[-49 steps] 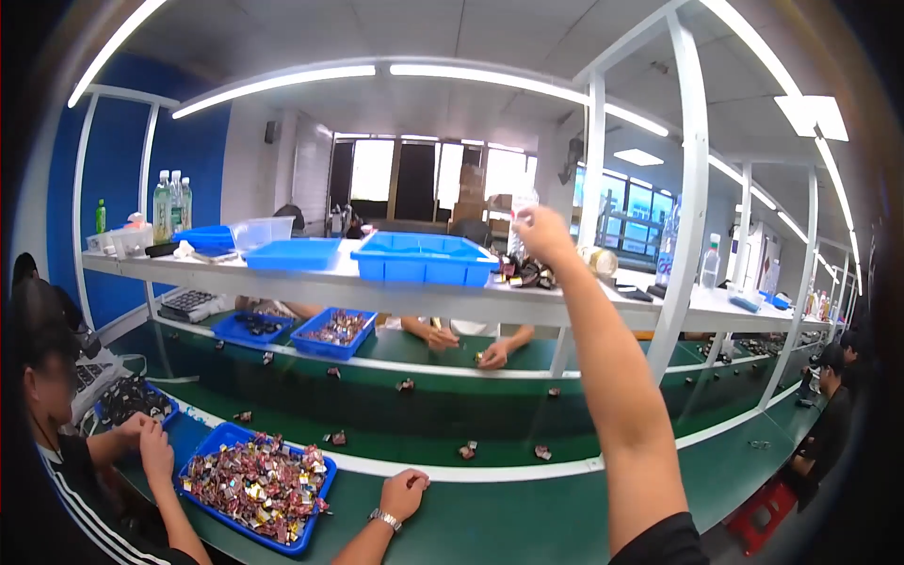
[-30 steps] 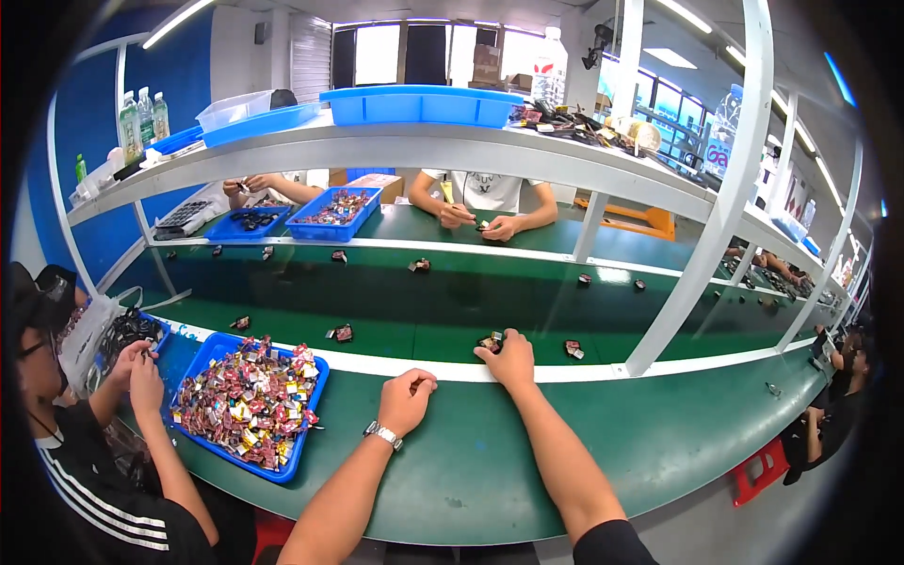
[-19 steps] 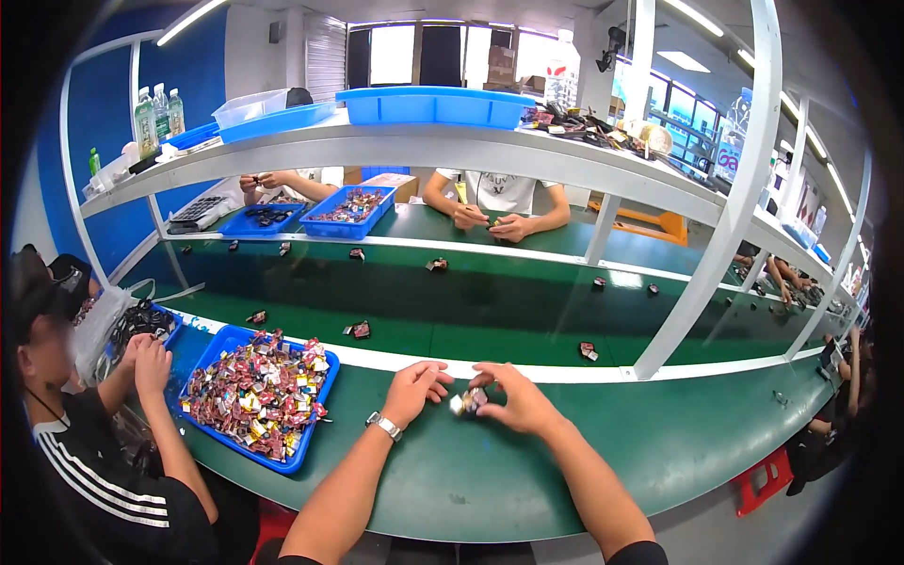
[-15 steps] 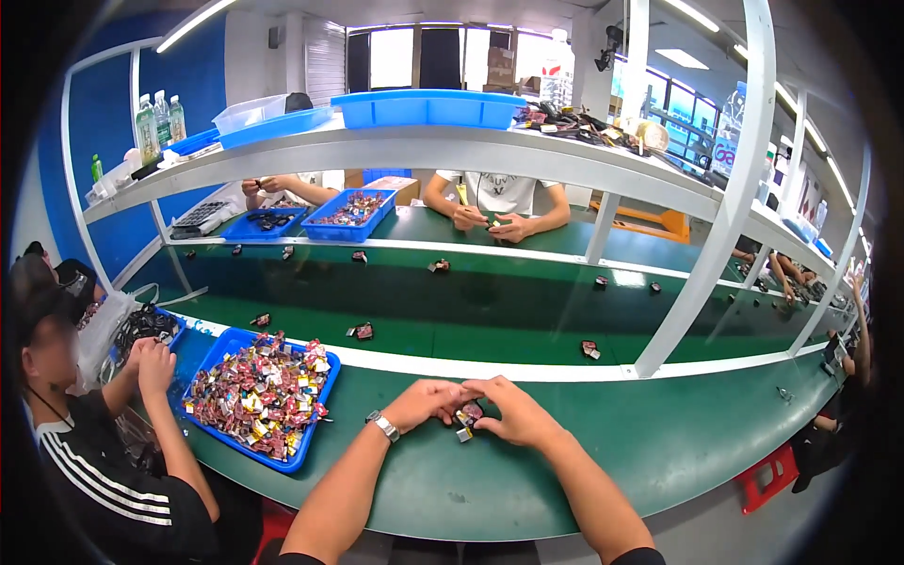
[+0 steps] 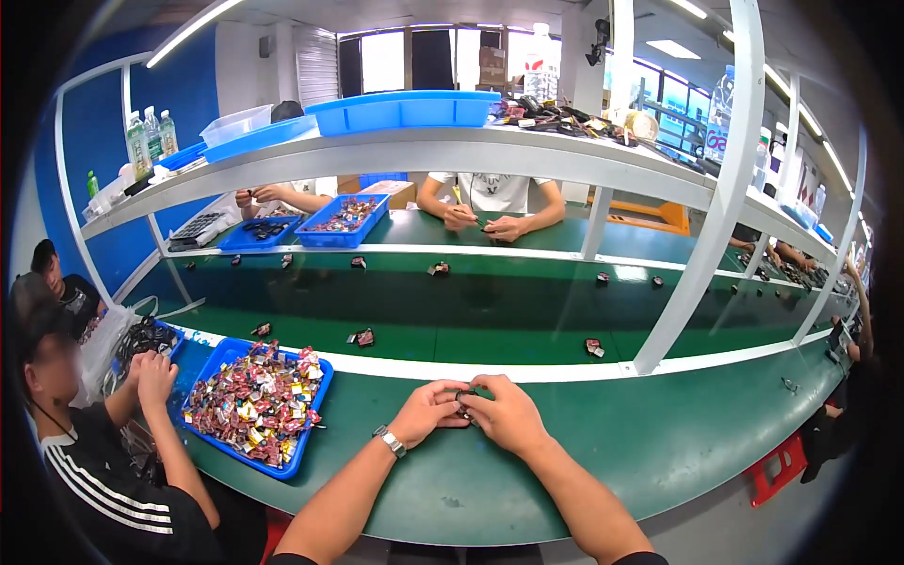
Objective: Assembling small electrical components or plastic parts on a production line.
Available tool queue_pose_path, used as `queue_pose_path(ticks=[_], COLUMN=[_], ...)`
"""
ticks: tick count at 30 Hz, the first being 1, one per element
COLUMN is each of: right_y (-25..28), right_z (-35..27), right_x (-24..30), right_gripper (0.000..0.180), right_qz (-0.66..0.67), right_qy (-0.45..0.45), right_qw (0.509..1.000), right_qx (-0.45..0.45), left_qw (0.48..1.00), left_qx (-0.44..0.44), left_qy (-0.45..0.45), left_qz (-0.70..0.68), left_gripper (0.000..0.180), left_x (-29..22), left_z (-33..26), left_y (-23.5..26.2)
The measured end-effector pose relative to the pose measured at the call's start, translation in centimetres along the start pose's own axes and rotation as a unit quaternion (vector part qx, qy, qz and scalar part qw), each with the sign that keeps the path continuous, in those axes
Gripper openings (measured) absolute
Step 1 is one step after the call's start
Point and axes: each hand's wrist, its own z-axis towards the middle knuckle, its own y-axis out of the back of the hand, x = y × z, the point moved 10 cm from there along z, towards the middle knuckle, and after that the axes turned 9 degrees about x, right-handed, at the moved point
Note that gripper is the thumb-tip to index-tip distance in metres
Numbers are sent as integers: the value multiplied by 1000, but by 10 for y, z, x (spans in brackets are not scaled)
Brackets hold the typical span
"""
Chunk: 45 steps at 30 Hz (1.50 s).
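Observation:
Both hands meet over the green bench, fingertips closed around a small electronic assembly point(image 5: 464, 407). Only a dark bit of it shows now; the fingers cover the rest. My left hand point(image 5: 430, 411), with a metal-banded watch on its wrist, pinches it from the left. From the right, my right hand point(image 5: 509, 414) grips it with thumb and forefinger. To the left of my hands, a blue tray point(image 5: 325, 395) is heaped with similar small assemblies point(image 5: 254, 405) in red, yellow, silver and black.
A white rail point(image 5: 508, 375) separates the bench from a dark green belt point(image 5: 490, 315) carrying scattered assemblies. A white shelf point(image 5: 424, 151) on posts spans above. One co-worker point(image 5: 104, 461) sits at left; another's hands point(image 5: 480, 224) work across the belt. A red stool point(image 5: 779, 468) stands at right.
My fingers have closed in around the assembly, hiding its red and yellow-silver parts that showed earlier. My right hand has turned slightly inward. The view has shifted a little.

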Motion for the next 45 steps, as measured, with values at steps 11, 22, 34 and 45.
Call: queue_pose_path(ticks=[11, 22, 34, 45], right_y=[-14, -20, -19, -24], right_z=[-3, -6, -12, -12], right_x=[-13, -29, -33, -30], right_gripper=[15, 11, 11, 13], right_qz=[46, 123, 172, 168], right_qy=[4, -76, -95, -93], right_qw=[998, 989, 981, 981], right_qx=[35, 25, 14, -18], left_qw=[1000, 997, 999, 999], left_qx=[-8, 65, 30, 30], left_qy=[7, -22, -2, 7], left_qz=[17, 45, 44, 18], left_gripper=[36, 39, 33, 33], left_x=[0, -8, 0, 4], left_z=[1, 0, 2, 2], left_y=[-1, -14, -10, -2])
